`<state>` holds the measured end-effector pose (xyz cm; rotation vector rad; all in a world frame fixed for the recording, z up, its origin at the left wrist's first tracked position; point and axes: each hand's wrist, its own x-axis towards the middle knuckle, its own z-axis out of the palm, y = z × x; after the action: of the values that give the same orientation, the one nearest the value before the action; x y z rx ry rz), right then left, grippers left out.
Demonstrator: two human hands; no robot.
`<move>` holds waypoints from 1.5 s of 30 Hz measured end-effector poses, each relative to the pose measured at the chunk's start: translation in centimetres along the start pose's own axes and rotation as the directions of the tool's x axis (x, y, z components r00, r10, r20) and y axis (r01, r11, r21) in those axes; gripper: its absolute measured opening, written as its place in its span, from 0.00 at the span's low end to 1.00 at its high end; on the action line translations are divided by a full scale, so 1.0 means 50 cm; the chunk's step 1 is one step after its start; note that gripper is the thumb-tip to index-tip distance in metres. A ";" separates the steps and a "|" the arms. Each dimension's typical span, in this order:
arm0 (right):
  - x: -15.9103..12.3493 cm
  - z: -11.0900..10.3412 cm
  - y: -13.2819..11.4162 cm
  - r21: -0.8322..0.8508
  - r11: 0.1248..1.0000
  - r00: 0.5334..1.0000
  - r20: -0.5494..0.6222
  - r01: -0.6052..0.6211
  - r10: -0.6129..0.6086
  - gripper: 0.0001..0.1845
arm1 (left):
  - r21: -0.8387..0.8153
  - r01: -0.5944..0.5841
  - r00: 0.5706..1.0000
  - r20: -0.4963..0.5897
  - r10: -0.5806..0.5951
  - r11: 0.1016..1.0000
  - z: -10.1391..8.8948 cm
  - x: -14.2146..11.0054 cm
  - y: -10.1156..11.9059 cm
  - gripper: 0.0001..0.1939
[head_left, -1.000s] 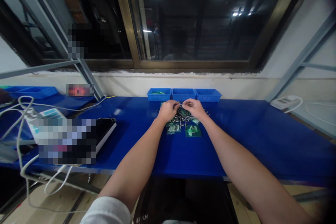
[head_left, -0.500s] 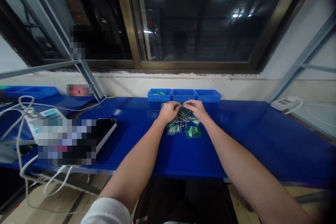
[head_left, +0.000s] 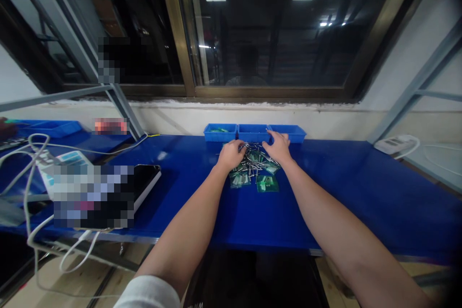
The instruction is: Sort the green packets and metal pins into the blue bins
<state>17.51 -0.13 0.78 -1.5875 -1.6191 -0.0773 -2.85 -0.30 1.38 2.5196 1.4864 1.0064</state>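
Note:
A loose pile of thin silvery metal pins (head_left: pixel 253 166) lies on the blue table, mixed with small green plastic packets (head_left: pixel 267 183). My left hand (head_left: pixel 231 155) rests at the pile's left edge, fingers curled inward; what they pinch, if anything, is too small to make out. Over the pile's right side is my right hand (head_left: pixel 278 147), its thumb and index finger apart. That index fingertip reaches up to the front of the middle blue bin (head_left: pixel 253 133). The left blue bin (head_left: pixel 221 133) has green packets inside. Beside it, the right blue bin (head_left: pixel 295 134) is partly behind my right hand.
To the left lies a dark-screened device (head_left: pixel 146 178), partly blurred out, with white cables (head_left: pixel 27 192). A white power strip (head_left: pixel 391 145) sits at the far right. Grey metal frame posts (head_left: pixel 126 113) stand at both sides. Another person's hand (head_left: pixel 6 130) shows at the left edge.
My right hand has parted from my left and moved slightly up and right, its thumb and index finger spreading near the bins. My left hand has stayed at the pile.

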 end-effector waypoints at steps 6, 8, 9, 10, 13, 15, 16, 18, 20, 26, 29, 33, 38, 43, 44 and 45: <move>-0.001 0.011 0.013 -0.089 0.996 0.983 0.185 -0.004 0.021 0.38 | 0.005 -0.005 0.999 0.044 0.005 1.000 0.002 -0.001 -0.001 0.14; -0.002 0.011 0.013 -0.089 0.996 0.982 0.188 0.006 0.011 0.36 | 0.006 -0.010 0.999 0.049 0.010 1.000 0.001 -0.001 -0.002 0.14; -0.002 0.010 0.012 -0.082 0.997 0.986 0.164 0.010 0.004 0.34 | 0.006 -0.011 0.999 0.051 0.011 1.000 0.001 -0.001 -0.003 0.14; -0.002 0.009 0.012 -0.072 0.997 0.991 0.131 0.012 -0.003 0.31 | 0.006 -0.011 0.999 0.051 0.011 1.000 0.000 -0.001 -0.003 0.14; -0.001 0.002 0.009 -0.040 0.999 0.998 0.061 0.023 -0.020 0.20 | 0.009 -0.016 0.998 0.058 0.016 1.000 -0.002 -0.001 -0.004 0.14; -0.002 -0.004 0.006 -0.026 0.999 0.995 0.099 0.035 -0.033 0.13 | 0.012 -0.036 0.997 0.069 0.035 0.999 -0.003 0.000 -0.003 0.14; -0.003 -0.007 0.004 -0.018 0.999 0.989 0.144 0.042 -0.039 0.11 | 0.013 -0.049 0.996 0.076 0.047 0.999 -0.004 0.000 -0.003 0.14; -0.006 -0.013 -0.001 -0.005 0.999 0.969 0.245 0.043 -0.041 0.08 | 0.015 -0.068 0.994 0.084 0.066 0.998 -0.004 0.000 -0.002 0.13; -0.009 -0.018 -0.006 -0.013 1.000 0.949 0.316 0.028 -0.022 0.07 | 0.018 -0.075 0.994 0.085 0.073 0.997 -0.003 0.000 -0.002 0.13; -0.014 -0.025 -0.009 -0.081 0.996 0.905 0.425 0.046 -0.007 0.04 | 0.018 -0.082 0.993 0.081 0.080 0.996 -0.002 0.000 -0.003 0.13; -0.016 -0.020 -0.009 -0.073 0.996 0.892 0.452 0.059 -0.020 0.05 | 0.013 -0.087 0.993 0.081 0.086 0.996 -0.003 0.000 -0.004 0.13; -0.018 -0.015 -0.009 -0.078 0.994 0.895 0.445 0.072 -0.030 0.05 | 0.011 -0.086 0.993 0.086 0.085 0.996 -0.005 -0.001 -0.002 0.13; -0.018 -0.016 -0.010 -0.152 0.988 0.913 0.405 0.019 0.045 0.08 | 0.007 -0.091 0.992 0.089 0.090 0.996 -0.008 -0.001 0.001 0.13; -0.020 -0.016 -0.017 -0.202 0.978 0.864 0.501 0.050 0.059 0.10 | 0.014 -0.092 0.992 0.093 0.090 0.996 -0.008 -0.001 0.002 0.13; -0.020 -0.015 -0.018 -0.217 0.974 0.855 0.514 0.060 0.062 0.11 | 0.014 -0.095 0.991 0.093 0.093 0.995 -0.007 -0.001 0.002 0.13; -0.021 -0.013 -0.019 -0.229 0.971 0.848 0.526 0.070 0.063 0.12 | 0.013 -0.097 0.991 0.091 0.095 0.995 -0.007 -0.001 0.001 0.12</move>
<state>16.88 -1.52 1.06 -1.9067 -2.1013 0.1919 -2.99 -0.46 1.64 2.6332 1.3678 0.8811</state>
